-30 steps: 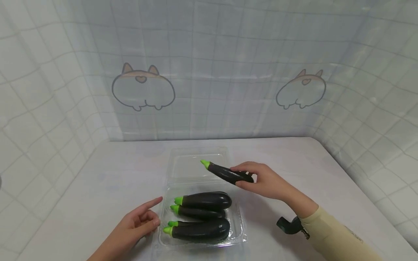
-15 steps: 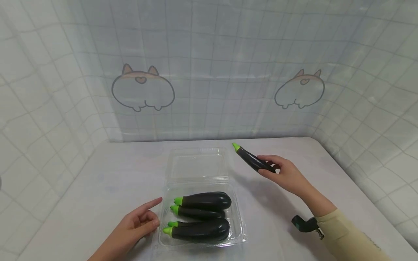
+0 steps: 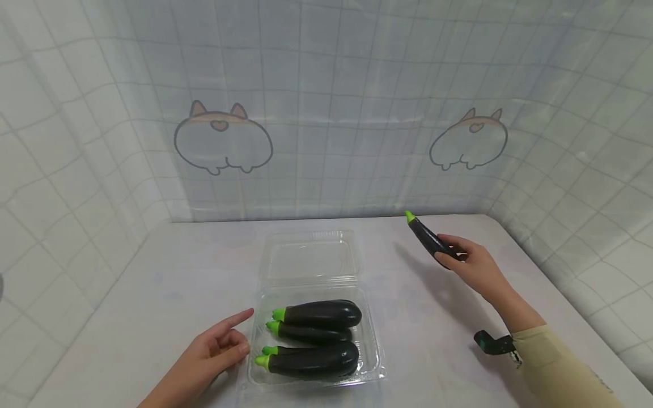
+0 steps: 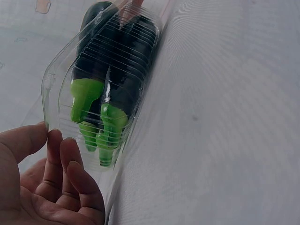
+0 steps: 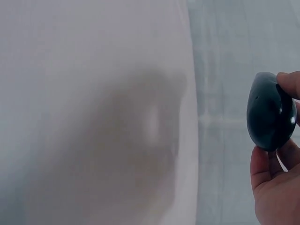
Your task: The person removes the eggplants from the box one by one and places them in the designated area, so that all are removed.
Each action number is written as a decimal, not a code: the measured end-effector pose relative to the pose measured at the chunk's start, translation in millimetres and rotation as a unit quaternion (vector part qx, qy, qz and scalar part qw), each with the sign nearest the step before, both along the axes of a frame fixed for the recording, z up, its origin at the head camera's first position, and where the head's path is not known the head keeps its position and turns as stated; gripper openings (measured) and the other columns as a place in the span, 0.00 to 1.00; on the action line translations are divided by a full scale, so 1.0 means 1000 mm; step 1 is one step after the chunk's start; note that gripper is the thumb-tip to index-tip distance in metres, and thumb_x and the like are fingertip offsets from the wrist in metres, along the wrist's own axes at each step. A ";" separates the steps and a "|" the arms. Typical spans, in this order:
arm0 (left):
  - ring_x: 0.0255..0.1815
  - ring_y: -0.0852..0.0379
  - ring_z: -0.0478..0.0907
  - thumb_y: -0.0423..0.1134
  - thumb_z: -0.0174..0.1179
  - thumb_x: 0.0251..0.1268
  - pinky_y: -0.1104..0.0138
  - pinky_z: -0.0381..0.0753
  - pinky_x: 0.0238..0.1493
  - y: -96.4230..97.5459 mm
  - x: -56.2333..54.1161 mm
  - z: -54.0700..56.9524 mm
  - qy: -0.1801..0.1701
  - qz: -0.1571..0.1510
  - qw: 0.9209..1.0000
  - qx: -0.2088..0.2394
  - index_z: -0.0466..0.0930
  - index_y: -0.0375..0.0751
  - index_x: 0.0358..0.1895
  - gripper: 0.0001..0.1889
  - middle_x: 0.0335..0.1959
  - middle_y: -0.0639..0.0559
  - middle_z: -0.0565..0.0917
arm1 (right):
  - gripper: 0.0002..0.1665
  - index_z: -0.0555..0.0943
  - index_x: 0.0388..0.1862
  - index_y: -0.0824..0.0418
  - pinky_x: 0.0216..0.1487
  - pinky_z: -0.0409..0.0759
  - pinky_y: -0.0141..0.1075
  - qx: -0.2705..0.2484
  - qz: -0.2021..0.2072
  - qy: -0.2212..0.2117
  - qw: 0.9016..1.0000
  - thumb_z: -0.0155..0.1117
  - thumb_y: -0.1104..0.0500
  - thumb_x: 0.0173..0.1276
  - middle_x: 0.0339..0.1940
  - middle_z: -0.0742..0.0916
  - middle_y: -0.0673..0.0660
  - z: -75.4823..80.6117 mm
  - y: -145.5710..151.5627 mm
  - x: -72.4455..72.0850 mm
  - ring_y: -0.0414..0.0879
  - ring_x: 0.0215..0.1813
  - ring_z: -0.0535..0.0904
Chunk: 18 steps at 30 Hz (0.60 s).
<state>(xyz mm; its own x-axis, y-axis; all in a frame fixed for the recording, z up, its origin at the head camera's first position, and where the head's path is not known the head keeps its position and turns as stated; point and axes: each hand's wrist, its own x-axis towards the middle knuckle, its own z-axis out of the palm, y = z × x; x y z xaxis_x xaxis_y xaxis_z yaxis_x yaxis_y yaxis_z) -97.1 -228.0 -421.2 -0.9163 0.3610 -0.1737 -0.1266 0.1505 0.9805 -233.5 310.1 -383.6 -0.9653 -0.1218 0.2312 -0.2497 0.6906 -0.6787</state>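
Note:
In the head view my right hand holds a glossy dark eggplant above the table, its bright green stem pointing up and away to the left. The right wrist view shows the rounded end of that eggplant gripped between thumb and fingers. Several more eggplants lie side by side in a clear plastic clamshell container, green stems to the left. My left hand is at the container's left edge, index finger extended. In the left wrist view its thumb and a fingertip pinch the container's rim.
The container's lid lies folded back flat behind it. A dark device is strapped at my right wrist. Grid-patterned sheeting walls the back and sides of the white table.
My right hand has carried the eggplant rightward and farther back, away from above the container. The eggplant's stem end has turned to point more away. The left hand and container look unmoved.

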 end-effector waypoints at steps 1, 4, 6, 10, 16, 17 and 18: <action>0.37 0.60 0.76 0.38 0.57 0.74 0.67 0.78 0.39 0.000 0.000 0.000 0.001 0.000 1.000 0.001 0.53 0.37 0.78 0.34 0.41 0.41 0.79 | 0.34 0.74 0.70 0.53 0.38 0.79 0.36 0.002 -0.007 -0.004 1.000 0.65 0.41 0.69 0.60 0.81 0.59 -0.001 0.003 -0.001 0.52 0.48 0.80; 0.37 0.59 0.76 0.37 0.56 0.74 0.66 0.78 0.39 0.000 0.001 -0.001 0.011 -0.005 1.000 0.007 0.52 0.35 0.77 0.34 0.42 0.39 0.79 | 0.36 0.73 0.71 0.53 0.38 0.79 0.35 0.003 -0.025 -0.014 1.000 0.64 0.40 0.69 0.59 0.81 0.61 -0.003 0.014 -0.001 0.54 0.50 0.80; 0.37 0.59 0.76 0.37 0.56 0.74 0.66 0.78 0.39 0.001 0.001 -0.001 0.016 -0.004 1.000 0.003 0.53 0.36 0.77 0.34 0.41 0.39 0.79 | 0.37 0.72 0.72 0.54 0.38 0.78 0.34 0.005 -0.037 -0.016 0.999 0.63 0.39 0.69 0.59 0.81 0.62 -0.005 0.022 -0.001 0.55 0.52 0.79; 0.36 0.59 0.75 0.39 0.57 0.74 0.66 0.77 0.38 0.004 -0.001 0.000 0.009 0.004 1.000 -0.011 0.55 0.38 0.77 0.34 0.41 0.40 0.79 | 0.38 0.70 0.73 0.55 0.38 0.77 0.30 0.008 -0.050 -0.014 0.999 0.62 0.39 0.70 0.62 0.79 0.63 -0.011 0.038 0.000 0.56 0.56 0.76; 0.37 0.58 0.75 0.40 0.58 0.73 0.66 0.78 0.39 0.005 -0.001 0.001 0.002 0.008 1.000 -0.012 0.54 0.38 0.77 0.35 0.42 0.39 0.79 | 0.39 0.69 0.74 0.57 0.38 0.75 0.27 0.008 -0.061 -0.018 0.998 0.61 0.39 0.71 0.65 0.77 0.65 -0.015 0.053 -0.002 0.58 0.59 0.73; 0.37 0.58 0.75 0.40 0.58 0.73 0.66 0.78 0.39 0.004 0.000 0.001 0.004 0.009 1.000 -0.013 0.54 0.38 0.77 0.35 0.42 0.39 0.79 | 0.39 0.69 0.74 0.58 0.38 0.75 0.27 0.009 -0.063 -0.018 0.998 0.61 0.39 0.71 0.65 0.77 0.66 -0.015 0.055 -0.003 0.58 0.59 0.73; 0.37 0.58 0.76 0.40 0.58 0.73 0.66 0.78 0.39 0.004 0.001 0.001 0.005 0.009 1.000 -0.013 0.54 0.38 0.77 0.35 0.43 0.39 0.79 | 0.39 0.69 0.74 0.58 0.38 0.75 0.27 0.010 -0.066 -0.019 0.998 0.61 0.39 0.71 0.64 0.77 0.66 -0.015 0.056 -0.003 0.58 0.59 0.73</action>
<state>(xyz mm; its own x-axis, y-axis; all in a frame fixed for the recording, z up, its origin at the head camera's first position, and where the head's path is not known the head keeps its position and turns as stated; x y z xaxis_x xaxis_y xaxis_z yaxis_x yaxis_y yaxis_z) -96.4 -223.8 -420.2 -0.9241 0.3406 -0.1733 -0.1192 0.1737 0.9775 -236.6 365.8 -398.6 -0.9811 0.0019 0.1935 -0.1311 0.7290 -0.6719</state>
